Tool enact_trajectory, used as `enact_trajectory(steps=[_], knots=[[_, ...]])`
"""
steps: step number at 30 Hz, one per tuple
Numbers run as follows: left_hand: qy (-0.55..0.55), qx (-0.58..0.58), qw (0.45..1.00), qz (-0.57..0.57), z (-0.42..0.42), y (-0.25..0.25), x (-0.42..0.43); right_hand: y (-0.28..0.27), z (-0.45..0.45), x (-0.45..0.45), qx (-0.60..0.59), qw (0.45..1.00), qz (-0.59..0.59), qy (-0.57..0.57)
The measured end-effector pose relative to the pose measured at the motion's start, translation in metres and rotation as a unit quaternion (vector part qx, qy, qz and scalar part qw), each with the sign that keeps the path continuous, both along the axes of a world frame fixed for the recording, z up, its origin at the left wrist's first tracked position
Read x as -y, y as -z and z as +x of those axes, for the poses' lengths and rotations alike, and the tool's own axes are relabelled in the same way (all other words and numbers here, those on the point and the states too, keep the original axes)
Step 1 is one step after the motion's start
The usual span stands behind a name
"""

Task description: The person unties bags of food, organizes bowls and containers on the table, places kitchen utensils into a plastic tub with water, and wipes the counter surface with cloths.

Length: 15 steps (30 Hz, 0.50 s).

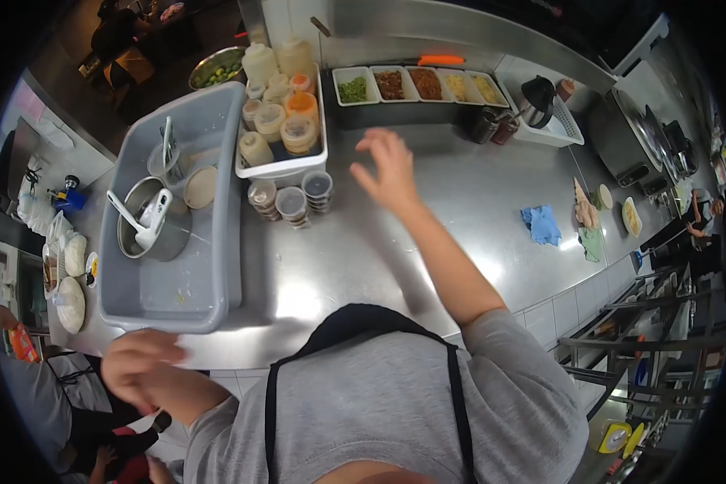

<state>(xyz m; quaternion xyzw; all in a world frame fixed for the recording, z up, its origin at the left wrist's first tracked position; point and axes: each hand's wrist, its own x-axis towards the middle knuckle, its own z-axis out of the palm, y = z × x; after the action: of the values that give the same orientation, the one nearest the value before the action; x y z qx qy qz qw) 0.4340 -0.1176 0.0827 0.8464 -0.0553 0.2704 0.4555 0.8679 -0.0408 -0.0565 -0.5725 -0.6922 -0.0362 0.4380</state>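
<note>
My right hand [385, 171] is over the steel counter [339, 258], right of the stacked lidded cups [292, 204] and touching nothing I can see. Its fingers are apart and nothing is between them. Near the front corner of the grey tub [227, 282] is my left hand [141, 363], blurred by motion, so its grip cannot be made out. Inside the tub are a metal pot [173, 238] with white-handled utensils, a clear container and a round lid. Behind the cups, a white bin [286, 168] holds squeeze bottles and sauce containers.
White trays of chopped food [407, 84] line the back. Dark jars [486, 127] and a white basket [550, 129] stand at the back right. A blue cloth [541, 225] lies on the right. Another person [40, 395] is at the lower left, with others farther off.
</note>
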Motion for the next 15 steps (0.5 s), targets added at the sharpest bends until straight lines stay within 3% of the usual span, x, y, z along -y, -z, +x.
enact_trajectory(steps=[3,4,5,6,7,8,10,11,13,15], knots=[[0.004,-0.074,0.997,-0.018,0.073,0.016,-0.003,0.007,0.093,-0.020,0.018,0.986,-0.002,0.166],[-0.033,-0.047,0.996,-0.062,0.090,0.024,0.000,0.017,0.142,-0.034,0.002,0.977,0.046,0.206],[-0.070,-0.019,0.992,-0.106,0.107,0.029,0.005,0.011,0.186,-0.039,-0.002,0.961,0.019,0.276],[-0.076,-0.017,0.992,-0.103,0.127,0.031,0.011,0.015,0.228,-0.046,0.026,0.948,0.067,0.309],[-0.098,-0.004,0.977,-0.191,0.148,0.032,0.018,0.014,0.262,-0.046,0.081,0.942,0.056,0.322],[-0.118,0.008,0.953,-0.280,0.171,0.034,0.024,0.019,0.294,-0.050,0.127,0.936,0.012,0.327],[-0.099,-0.071,0.947,-0.299,0.226,0.035,0.018,0.016,0.330,-0.056,0.194,0.912,-0.147,0.330],[-0.102,-0.128,0.939,-0.301,0.253,0.037,0.013,0.019,0.345,-0.062,0.193,0.914,-0.145,0.325],[-0.144,-0.258,0.924,-0.241,0.305,0.055,0.002,0.034,0.374,-0.078,0.188,0.934,-0.234,0.192],[-0.153,-0.322,0.903,-0.240,0.350,0.082,-0.012,0.039,0.375,-0.075,0.130,0.965,-0.169,0.152]])
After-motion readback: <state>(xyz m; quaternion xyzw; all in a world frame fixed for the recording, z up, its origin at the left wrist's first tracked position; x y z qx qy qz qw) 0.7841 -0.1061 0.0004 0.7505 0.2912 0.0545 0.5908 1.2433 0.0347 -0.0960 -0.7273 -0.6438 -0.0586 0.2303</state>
